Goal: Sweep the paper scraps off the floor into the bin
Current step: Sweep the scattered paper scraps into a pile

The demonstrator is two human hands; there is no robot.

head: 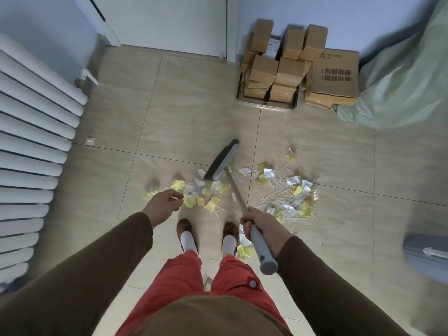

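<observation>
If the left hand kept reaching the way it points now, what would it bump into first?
Most likely the yellow paper scraps on the floor just beyond its fingertips. The left hand is empty and loosely curled, pointing forward and down toward that pile. It is hard to judge how high it is above the floor, so this is a best guess.

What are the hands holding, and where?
The right hand grips the broom near the top of its handle. The left hand holds nothing, its fingers loosely curled.
</observation>
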